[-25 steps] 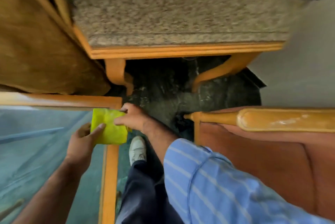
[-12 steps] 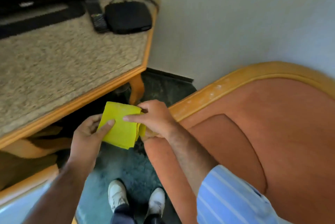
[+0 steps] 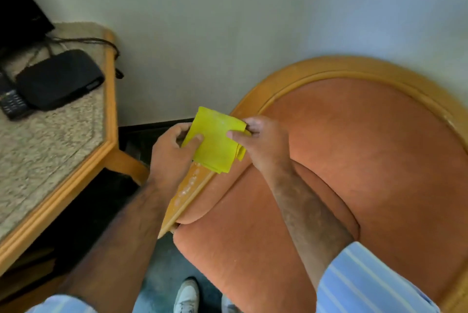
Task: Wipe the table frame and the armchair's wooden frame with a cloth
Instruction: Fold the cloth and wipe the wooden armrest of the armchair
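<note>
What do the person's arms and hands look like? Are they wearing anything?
Both hands, the left hand and the right hand, are bare: no gloves, and no rings or watch that I can see. The forearms are bare too, with dark hair on them. The sleeves are light blue with thin white stripes, and they stop near the elbows.

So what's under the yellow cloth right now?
Under the yellow cloth, held by the left hand and right hand, runs the armchair's wooden frame, with pale specks below it. The stretch directly beneath is covered, so contact cannot be told.
</note>
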`<act>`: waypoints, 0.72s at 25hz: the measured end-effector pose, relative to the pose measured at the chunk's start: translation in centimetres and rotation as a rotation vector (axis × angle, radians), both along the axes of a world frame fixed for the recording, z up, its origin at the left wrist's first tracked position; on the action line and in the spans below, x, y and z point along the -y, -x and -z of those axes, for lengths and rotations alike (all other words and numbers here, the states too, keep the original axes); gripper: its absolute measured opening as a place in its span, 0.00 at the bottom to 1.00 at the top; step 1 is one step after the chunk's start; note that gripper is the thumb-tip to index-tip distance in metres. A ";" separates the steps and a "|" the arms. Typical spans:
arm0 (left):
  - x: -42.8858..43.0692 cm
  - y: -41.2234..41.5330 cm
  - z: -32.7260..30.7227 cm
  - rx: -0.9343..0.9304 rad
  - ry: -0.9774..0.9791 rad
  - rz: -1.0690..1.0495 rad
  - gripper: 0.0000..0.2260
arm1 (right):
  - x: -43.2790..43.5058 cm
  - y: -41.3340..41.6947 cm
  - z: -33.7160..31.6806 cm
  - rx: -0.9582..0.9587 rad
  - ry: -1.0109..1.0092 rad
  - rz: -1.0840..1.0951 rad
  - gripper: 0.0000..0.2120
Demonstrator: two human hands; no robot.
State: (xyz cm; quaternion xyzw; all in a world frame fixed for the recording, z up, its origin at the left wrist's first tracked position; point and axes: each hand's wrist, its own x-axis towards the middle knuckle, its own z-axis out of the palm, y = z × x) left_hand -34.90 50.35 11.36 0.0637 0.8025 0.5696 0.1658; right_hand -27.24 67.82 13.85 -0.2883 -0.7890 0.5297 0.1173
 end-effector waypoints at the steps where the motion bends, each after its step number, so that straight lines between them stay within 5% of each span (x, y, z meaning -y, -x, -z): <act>1: -1.2 0.3 0.4 -0.004 0.021 -0.002 0.10 | -0.8 0.2 0.4 -0.005 -0.027 0.039 0.07; 10: -6.0 3.6 3.3 -0.065 0.237 0.102 0.14 | -3.4 1.8 3.5 0.077 -0.254 0.079 0.13; 14: -5.4 2.9 4.0 -0.583 0.376 0.333 0.26 | -6.8 2.2 3.0 -0.017 -0.886 0.143 0.23; 18: -6.4 1.5 5.4 -1.004 0.576 0.690 0.33 | -11.7 5.6 2.8 0.160 -1.151 -0.095 0.27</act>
